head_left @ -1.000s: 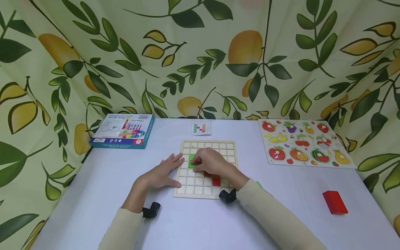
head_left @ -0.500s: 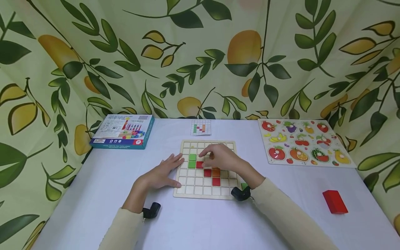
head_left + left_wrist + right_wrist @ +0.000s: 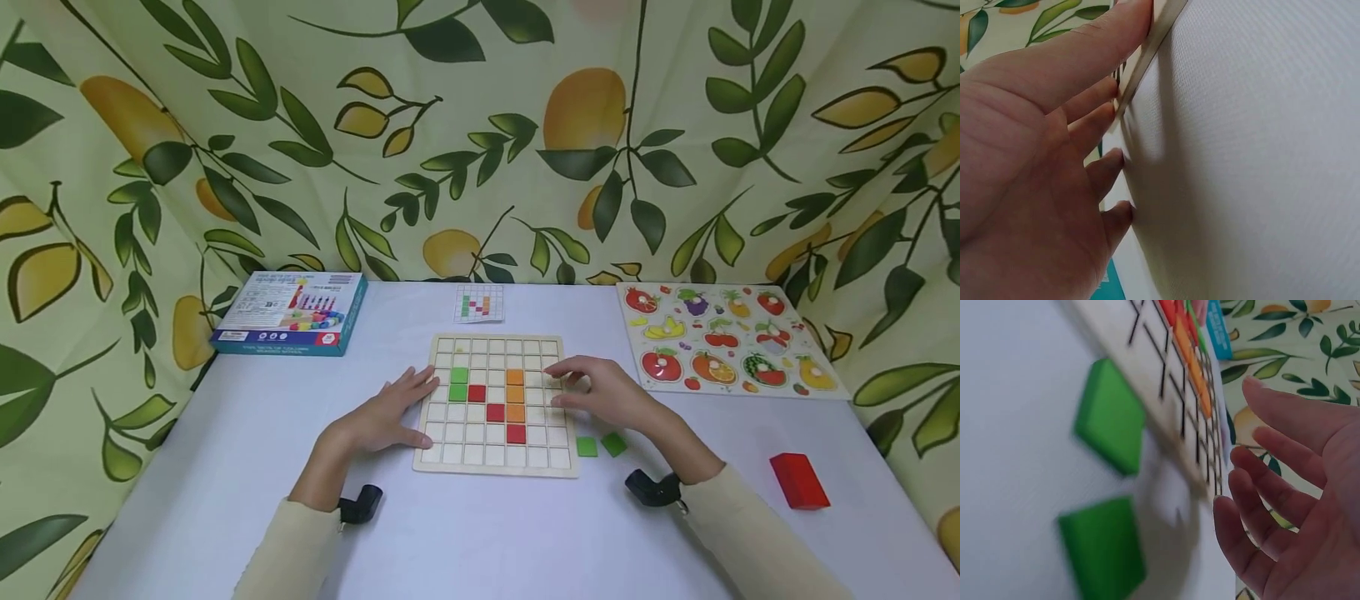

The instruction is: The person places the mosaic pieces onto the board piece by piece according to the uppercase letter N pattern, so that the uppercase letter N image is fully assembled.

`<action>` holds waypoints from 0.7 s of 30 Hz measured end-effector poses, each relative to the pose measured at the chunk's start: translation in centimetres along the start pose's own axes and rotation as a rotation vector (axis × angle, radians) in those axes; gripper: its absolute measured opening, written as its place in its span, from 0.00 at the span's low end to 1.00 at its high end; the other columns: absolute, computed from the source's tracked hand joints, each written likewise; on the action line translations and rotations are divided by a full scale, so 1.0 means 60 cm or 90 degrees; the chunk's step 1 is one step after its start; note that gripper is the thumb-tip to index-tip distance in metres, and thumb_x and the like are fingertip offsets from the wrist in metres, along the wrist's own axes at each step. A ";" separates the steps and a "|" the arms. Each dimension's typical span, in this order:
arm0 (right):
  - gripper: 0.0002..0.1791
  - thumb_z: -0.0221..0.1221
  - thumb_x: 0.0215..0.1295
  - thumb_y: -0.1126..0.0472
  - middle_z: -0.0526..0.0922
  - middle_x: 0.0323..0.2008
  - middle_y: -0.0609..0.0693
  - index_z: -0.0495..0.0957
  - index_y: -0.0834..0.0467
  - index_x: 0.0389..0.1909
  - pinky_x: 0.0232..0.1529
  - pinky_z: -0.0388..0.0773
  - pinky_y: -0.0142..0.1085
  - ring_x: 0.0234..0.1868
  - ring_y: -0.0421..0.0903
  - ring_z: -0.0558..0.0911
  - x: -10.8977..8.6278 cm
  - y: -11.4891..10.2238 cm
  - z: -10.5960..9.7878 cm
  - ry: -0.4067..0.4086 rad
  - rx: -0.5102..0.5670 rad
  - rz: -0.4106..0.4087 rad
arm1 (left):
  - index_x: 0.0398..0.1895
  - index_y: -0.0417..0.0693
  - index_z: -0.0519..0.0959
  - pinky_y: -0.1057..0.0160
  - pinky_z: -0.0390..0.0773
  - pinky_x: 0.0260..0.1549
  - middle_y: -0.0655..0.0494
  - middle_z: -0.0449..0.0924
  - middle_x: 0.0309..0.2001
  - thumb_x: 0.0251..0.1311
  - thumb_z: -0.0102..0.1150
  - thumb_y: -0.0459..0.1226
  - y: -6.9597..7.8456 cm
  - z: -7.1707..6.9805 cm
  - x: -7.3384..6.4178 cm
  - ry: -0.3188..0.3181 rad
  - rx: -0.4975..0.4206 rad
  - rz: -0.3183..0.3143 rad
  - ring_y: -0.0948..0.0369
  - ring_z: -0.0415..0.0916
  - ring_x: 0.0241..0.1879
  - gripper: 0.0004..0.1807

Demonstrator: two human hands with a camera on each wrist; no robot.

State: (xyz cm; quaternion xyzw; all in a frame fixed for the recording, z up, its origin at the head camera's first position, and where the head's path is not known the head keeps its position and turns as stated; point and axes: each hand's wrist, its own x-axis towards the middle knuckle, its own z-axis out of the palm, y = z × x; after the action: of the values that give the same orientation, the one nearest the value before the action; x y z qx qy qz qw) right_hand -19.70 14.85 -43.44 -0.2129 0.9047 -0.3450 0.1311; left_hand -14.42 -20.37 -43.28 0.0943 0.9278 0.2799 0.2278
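A wooden grid board (image 3: 495,472) lies mid-table. In its cells sit two green tiles (image 3: 458,384), a diagonal of red tiles (image 3: 496,412) and a column of orange tiles (image 3: 515,395). My left hand (image 3: 386,417) rests along the board's left edge, fingers spread and thumb near the lower corner. The left wrist view shows thumb and fingers (image 3: 1104,172) against that edge, gripping nothing. Over the board's right edge hovers my right hand (image 3: 611,396), fingers loosely bent around empty air. Two loose green tiles (image 3: 1110,419) lie on the cloth beside the board, below this hand.
Behind the board lies a small pattern card (image 3: 479,303). A flat game box (image 3: 288,313) sits back left, a fruit puzzle board (image 3: 731,340) back right. On the right stands a red block (image 3: 799,481). A leaf-print curtain (image 3: 480,167) encloses the table's back and sides.
My right hand has let go of a red tile beside the green ones and moved right to the board's edge, uncovering the orange column and loose green tiles. My left hand stays put.
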 end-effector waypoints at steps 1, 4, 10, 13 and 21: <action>0.28 0.72 0.60 0.56 0.86 0.54 0.52 0.80 0.55 0.62 0.47 0.80 0.34 0.50 0.47 0.80 -0.008 0.006 -0.004 0.002 0.001 0.003 | 0.81 0.54 0.58 0.38 0.39 0.82 0.58 0.44 0.85 0.53 0.76 0.45 0.000 0.000 0.001 0.001 -0.001 -0.001 0.49 0.32 0.85 0.53; 0.33 0.73 0.60 0.56 0.85 0.56 0.53 0.76 0.56 0.66 0.46 0.81 0.32 0.52 0.49 0.80 -0.033 0.023 -0.013 0.001 0.009 0.014 | 0.81 0.53 0.57 0.37 0.40 0.82 0.57 0.45 0.85 0.52 0.77 0.45 0.001 0.000 0.002 0.003 0.001 0.000 0.48 0.32 0.85 0.53; 0.35 0.75 0.57 0.52 0.85 0.56 0.52 0.77 0.55 0.65 0.41 0.80 0.28 0.52 0.48 0.79 -0.084 0.057 -0.024 -0.006 0.007 0.010 | 0.81 0.53 0.58 0.35 0.41 0.80 0.55 0.45 0.85 0.52 0.77 0.46 -0.001 -0.001 0.001 0.007 0.005 0.007 0.46 0.34 0.85 0.54; 0.35 0.76 0.54 0.50 0.86 0.57 0.50 0.79 0.52 0.63 0.42 0.80 0.27 0.51 0.45 0.79 -0.106 0.071 -0.029 -0.011 -0.002 0.015 | 0.81 0.53 0.58 0.35 0.41 0.81 0.55 0.45 0.85 0.52 0.77 0.46 -0.002 -0.001 0.002 0.009 0.003 0.007 0.46 0.34 0.85 0.54; 0.35 0.77 0.51 0.47 0.85 0.58 0.47 0.81 0.48 0.61 0.47 0.80 0.26 0.51 0.43 0.79 -0.140 0.086 -0.035 -0.052 0.011 0.048 | 0.81 0.53 0.58 0.36 0.39 0.81 0.55 0.45 0.85 0.51 0.77 0.45 -0.002 0.002 0.003 0.014 0.000 0.005 0.46 0.33 0.85 0.54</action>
State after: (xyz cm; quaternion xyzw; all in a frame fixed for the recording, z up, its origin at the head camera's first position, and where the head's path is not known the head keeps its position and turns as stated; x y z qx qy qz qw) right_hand -14.67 23.49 -44.64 -0.1917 0.9028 -0.3391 0.1825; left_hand -14.56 -20.35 -43.49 0.0948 0.9298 0.2821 0.2167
